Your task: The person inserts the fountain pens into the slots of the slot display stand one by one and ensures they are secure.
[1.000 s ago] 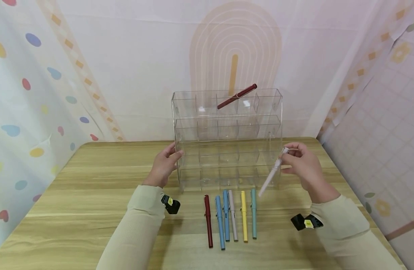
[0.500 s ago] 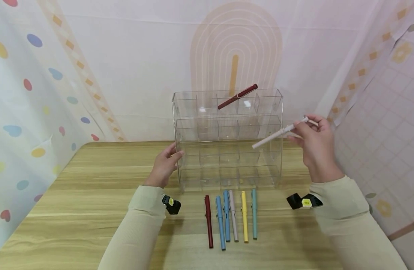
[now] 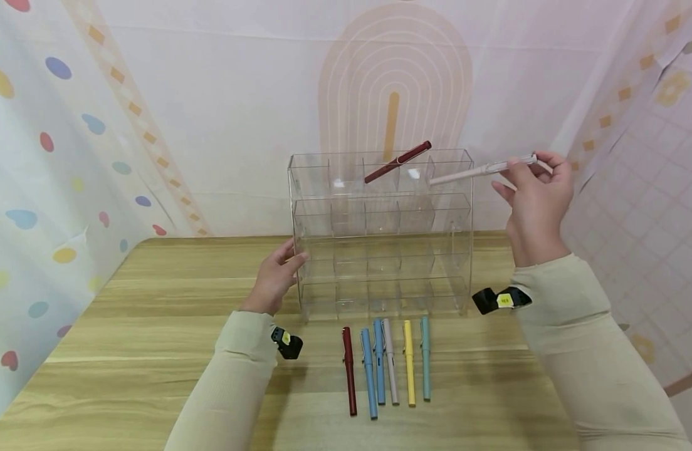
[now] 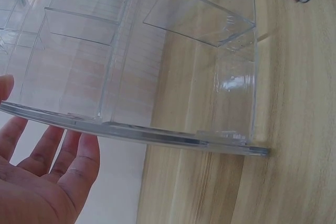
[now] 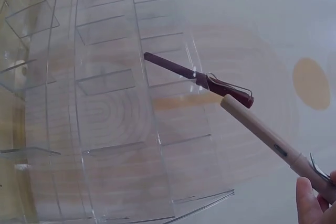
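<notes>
A clear acrylic rack (image 3: 348,237) with several tiers of compartments stands upright on the table. My left hand (image 3: 274,275) grips its left side panel, thumb over the front edge and fingers outside. In my right hand (image 3: 540,207), a pale pink pen (image 3: 459,176) is pinched near its clip end. The pen's other end overlaps the rack's top right compartments in the head view. Across the top tier leans a dark red pen (image 3: 399,161), clip end up and to the right. In the right wrist view, the pale pen (image 5: 262,135) overlaps the red pen's clip end.
Before the rack, a row of pens lies on the wooden table (image 3: 154,351): dark red (image 3: 350,376), two blue (image 3: 370,376), lilac (image 3: 390,363), yellow (image 3: 409,366) and teal (image 3: 426,360). A patterned curtain (image 3: 239,113) hangs behind, with others on both sides.
My right hand has risen from beside the rack's lower right to its top tier, and the pale pen has tilted from steep to nearly level. My left hand keeps its place.
</notes>
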Demonstrator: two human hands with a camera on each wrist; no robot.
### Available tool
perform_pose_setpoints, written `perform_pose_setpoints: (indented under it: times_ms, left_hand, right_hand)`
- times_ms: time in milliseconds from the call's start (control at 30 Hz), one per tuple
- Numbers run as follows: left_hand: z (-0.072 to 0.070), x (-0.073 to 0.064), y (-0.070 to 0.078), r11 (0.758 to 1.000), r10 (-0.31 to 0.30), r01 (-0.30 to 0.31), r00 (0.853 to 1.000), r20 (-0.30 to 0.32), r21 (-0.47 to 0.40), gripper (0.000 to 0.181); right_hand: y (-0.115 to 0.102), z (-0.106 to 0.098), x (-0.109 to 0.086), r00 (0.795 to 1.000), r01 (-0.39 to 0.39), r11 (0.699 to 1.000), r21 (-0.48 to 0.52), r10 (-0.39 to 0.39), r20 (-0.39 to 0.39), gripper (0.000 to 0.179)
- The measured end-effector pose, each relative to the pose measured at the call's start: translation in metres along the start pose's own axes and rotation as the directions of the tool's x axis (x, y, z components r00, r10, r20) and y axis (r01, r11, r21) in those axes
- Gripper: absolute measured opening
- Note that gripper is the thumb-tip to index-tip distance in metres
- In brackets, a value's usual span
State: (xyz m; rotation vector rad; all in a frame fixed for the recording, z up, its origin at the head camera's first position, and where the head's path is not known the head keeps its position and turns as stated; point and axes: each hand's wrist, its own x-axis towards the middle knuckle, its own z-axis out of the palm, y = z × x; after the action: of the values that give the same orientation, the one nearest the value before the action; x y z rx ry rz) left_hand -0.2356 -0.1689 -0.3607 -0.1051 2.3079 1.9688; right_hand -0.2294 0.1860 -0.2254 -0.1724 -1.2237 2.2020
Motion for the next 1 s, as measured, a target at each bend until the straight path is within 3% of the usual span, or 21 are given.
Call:
perform_pose_setpoints:
  times_ms: [467, 1000]
  left_hand:
    - [0.001, -0.001, -0.001, 1.000, 0.006, -0.006, 1.000, -0.003, -0.003, 0.056]
    - [0.001, -0.001, -0.003, 1.000, 0.001, -0.001, 1.000, -0.011, 0.001, 0.056]
  right_hand:
    - [0.003, 0.025, 0.023, 0.998, 0.002, 1.000, 0.016, -0.001, -0.070, 0.032]
    - [0.026, 0.050, 0.027, 0.999, -0.036, 0.992, -0.119, 0.037, 0.007, 0.029]
